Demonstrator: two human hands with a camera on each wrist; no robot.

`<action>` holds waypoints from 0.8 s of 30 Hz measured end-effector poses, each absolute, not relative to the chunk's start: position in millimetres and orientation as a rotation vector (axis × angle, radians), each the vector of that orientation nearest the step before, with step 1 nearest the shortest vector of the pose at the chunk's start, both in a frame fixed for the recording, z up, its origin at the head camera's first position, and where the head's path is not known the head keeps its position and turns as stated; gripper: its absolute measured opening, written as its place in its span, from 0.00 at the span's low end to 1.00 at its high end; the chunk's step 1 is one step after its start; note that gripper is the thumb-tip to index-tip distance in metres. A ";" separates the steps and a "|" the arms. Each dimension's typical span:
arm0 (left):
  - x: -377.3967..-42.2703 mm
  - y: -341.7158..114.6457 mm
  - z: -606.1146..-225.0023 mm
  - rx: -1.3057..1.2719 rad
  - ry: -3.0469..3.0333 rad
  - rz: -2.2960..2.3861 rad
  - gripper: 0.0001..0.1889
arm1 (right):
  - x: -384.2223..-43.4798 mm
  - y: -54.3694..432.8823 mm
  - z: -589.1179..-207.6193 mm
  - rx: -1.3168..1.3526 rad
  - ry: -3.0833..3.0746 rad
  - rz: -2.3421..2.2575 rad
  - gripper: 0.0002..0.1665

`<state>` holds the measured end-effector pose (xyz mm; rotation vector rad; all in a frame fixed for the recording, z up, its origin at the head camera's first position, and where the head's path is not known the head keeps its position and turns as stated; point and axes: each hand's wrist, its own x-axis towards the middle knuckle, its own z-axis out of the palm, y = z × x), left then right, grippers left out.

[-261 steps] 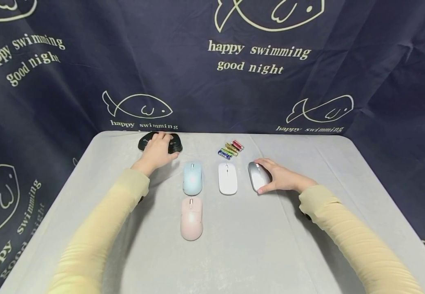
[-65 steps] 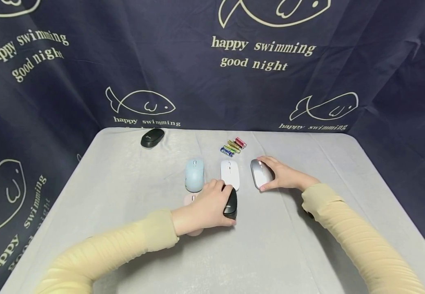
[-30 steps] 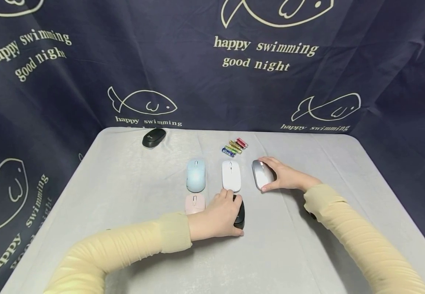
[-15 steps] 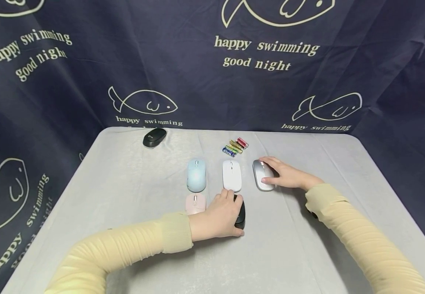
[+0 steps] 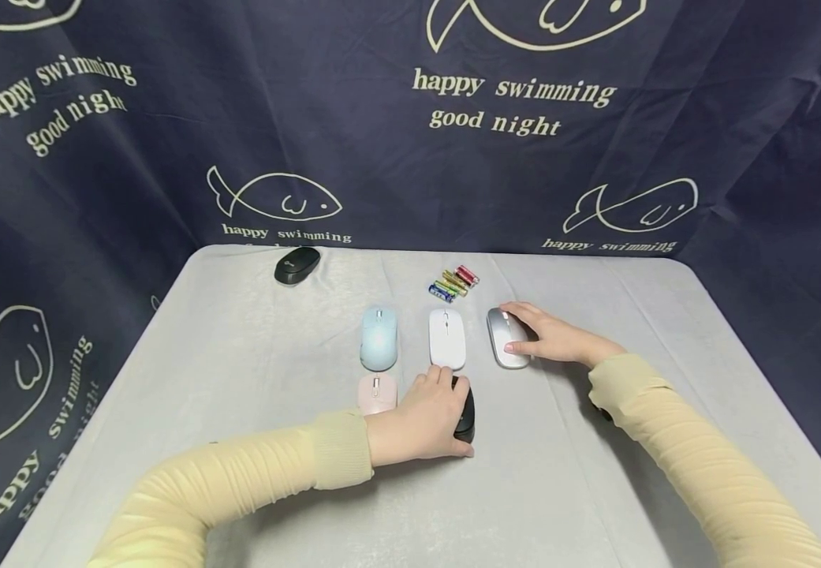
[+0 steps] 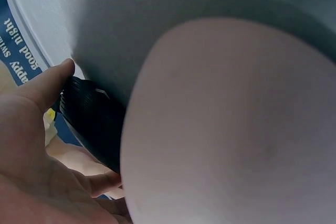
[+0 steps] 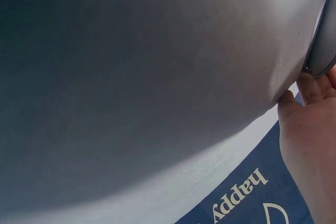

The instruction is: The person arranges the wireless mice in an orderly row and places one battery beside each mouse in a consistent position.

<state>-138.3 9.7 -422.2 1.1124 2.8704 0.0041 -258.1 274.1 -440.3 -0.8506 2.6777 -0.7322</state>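
My left hand (image 5: 424, 414) grips a black computer mouse (image 5: 464, 414) just in front of a white mouse (image 5: 447, 339). In the left wrist view, the thumb and fingers wrap around the black mouse (image 6: 92, 119). A pink mouse (image 5: 377, 394), partly hidden by my left forearm, lies left of that hand; its pale shell (image 6: 226, 129) looms large in the left wrist view. My right hand (image 5: 545, 335) holds a silver-grey mouse (image 5: 504, 327), thumb over its near right side and fingers at the far end. Only an edge of this silver mouse (image 7: 323, 35) shows in the right wrist view.
A light blue mouse (image 5: 379, 341) lies behind the pink one. Another black mouse (image 5: 297, 266) lies at the table's back left. Several small coloured batteries (image 5: 454, 284) lie together behind the white mouse. A dark blue fish-print curtain (image 5: 382, 118) surrounds the grey-white table (image 5: 524, 489).
My left hand has brought one of two black mice from the back left to the spot before the white mouse. My right thumb has shifted from the silver mouse's near end further up onto it.
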 end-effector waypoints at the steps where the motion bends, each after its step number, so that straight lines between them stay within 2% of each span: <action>1: -138.4 9.6 -422.2 1.112 2.870 0.006 0.45 | -258.0 273.9 -440.0 -0.852 2.678 -0.732 0.44; 8: -141.0 7.5 -421.2 1.124 2.867 -0.017 0.48 | -259.0 274.4 -440.0 -0.847 2.669 -0.736 0.44; 15: -144.5 4.7 -409.6 1.128 2.836 -0.034 0.44 | -260.1 275.8 -442.1 -0.847 2.670 -0.743 0.45; 24: -157.2 -2.0 -374.6 1.141 2.751 0.093 0.40 | -259.9 275.2 -442.7 -0.838 2.664 -0.757 0.45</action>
